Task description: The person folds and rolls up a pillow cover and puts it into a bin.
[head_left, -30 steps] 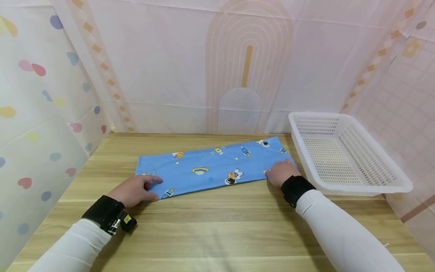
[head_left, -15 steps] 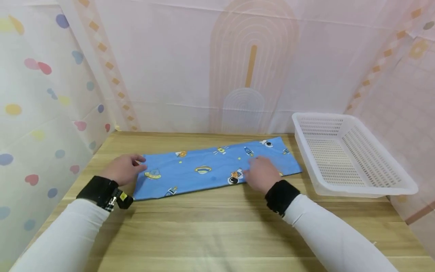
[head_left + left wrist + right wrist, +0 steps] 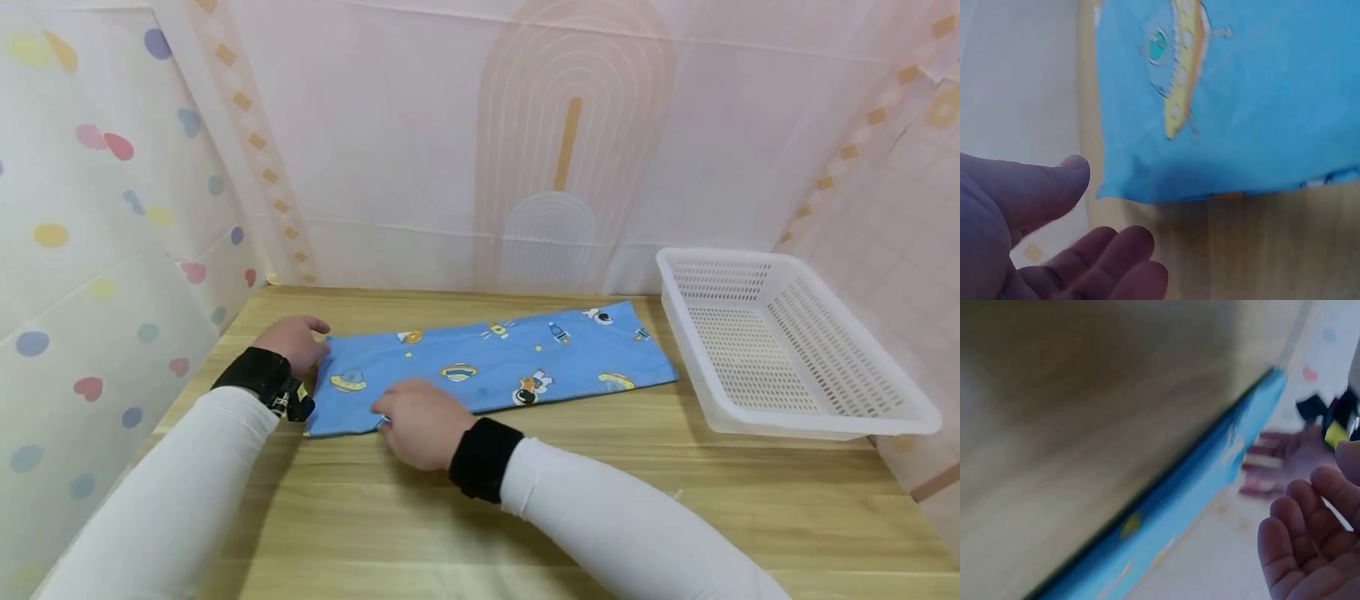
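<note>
A blue cloth [image 3: 431,358] printed with astronauts, rockets and planets lies folded in a long strip on the wooden table. My left hand [image 3: 294,343] is at its far left corner; in the left wrist view the thumb and fingers [image 3: 1132,240] are spread, with a gap between them and the cloth [image 3: 1260,106]. Over the cloth's near edge, toward the left, passes my right hand [image 3: 426,423]. Its fingers [image 3: 1300,512] look loosely bent and hold nothing in the right wrist view, where the cloth [image 3: 1204,478] is blurred.
A white plastic basket [image 3: 825,417] with slotted sides stands at the table's right, just beyond the cloth's right end. Patterned hangings [image 3: 375,150] enclose the back and both sides of the wooden table [image 3: 360,517].
My right hand has left the cloth's right end and swept left along it. The left hand has shifted from the near left part to the far left corner. The cloth looks unmoved.
</note>
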`<state>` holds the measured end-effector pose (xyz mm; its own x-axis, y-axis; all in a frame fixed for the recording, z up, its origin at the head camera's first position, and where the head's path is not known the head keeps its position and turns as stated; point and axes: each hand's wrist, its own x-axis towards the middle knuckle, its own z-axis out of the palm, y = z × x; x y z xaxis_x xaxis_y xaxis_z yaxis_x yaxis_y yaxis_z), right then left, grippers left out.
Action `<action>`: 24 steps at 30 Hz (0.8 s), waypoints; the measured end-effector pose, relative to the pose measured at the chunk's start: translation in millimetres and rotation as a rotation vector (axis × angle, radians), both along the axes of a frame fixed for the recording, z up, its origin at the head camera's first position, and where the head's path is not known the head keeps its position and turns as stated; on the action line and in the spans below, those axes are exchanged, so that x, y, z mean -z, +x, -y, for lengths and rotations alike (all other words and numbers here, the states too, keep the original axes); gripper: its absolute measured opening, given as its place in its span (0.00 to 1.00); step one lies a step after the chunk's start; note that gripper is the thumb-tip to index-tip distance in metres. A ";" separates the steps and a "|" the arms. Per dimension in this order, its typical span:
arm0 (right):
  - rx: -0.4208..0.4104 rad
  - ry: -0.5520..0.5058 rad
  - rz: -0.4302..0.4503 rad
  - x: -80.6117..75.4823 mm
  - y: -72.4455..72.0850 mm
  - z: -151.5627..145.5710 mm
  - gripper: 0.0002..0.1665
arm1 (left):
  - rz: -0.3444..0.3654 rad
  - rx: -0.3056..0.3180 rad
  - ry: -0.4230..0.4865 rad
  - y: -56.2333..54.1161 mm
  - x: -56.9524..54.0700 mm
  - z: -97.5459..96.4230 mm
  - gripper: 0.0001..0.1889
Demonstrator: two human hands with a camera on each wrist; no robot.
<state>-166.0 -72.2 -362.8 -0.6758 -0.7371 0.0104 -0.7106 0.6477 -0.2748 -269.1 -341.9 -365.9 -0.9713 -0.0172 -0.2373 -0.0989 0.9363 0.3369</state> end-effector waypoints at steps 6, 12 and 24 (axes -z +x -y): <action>-0.152 0.077 -0.031 14.9 2.5 40.9 0.24 | -0.021 0.097 -0.015 -7.0 10.0 -1.2 0.24; -0.159 0.189 -0.025 21.0 1.7 66.3 0.27 | -0.054 0.153 -0.068 -15.0 24.6 2.7 0.23; -0.091 0.236 -0.031 21.1 3.9 78.7 0.19 | -0.098 0.174 -0.115 -21.7 24.4 -0.8 0.15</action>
